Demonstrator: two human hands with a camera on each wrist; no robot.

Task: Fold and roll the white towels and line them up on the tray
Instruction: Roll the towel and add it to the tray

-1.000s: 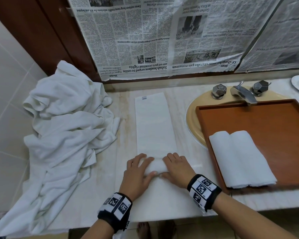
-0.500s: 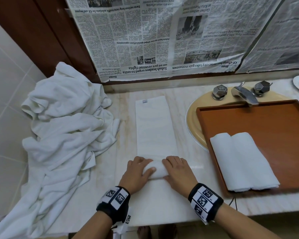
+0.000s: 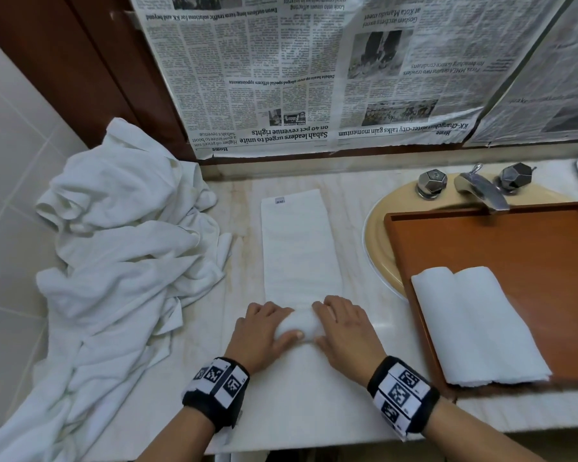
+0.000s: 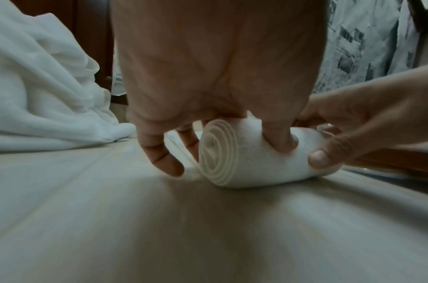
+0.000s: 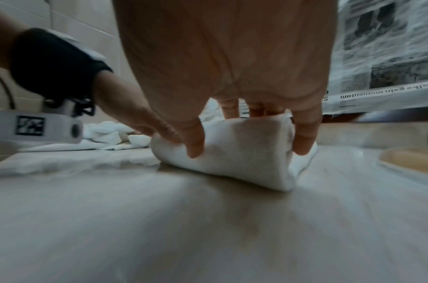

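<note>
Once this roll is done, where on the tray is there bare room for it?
The tray is bare right of and behind the two rolled towels at its near-left corner. The counter left of both hands is crowded by the heaped towels.

A pale marble counter [image 3: 354, 201] carries everything. A long folded white towel [image 3: 297, 248] lies flat along its middle, its near end wound into a roll [image 3: 299, 323]. To the left a heap of loose white towels [image 3: 121, 261] sprawls over the counter and off its front edge. On the right a brown wooden tray [image 3: 501, 248] sits partly over the beige basin [image 3: 377, 228], with a faucet [image 3: 481, 188] behind it.
</note>
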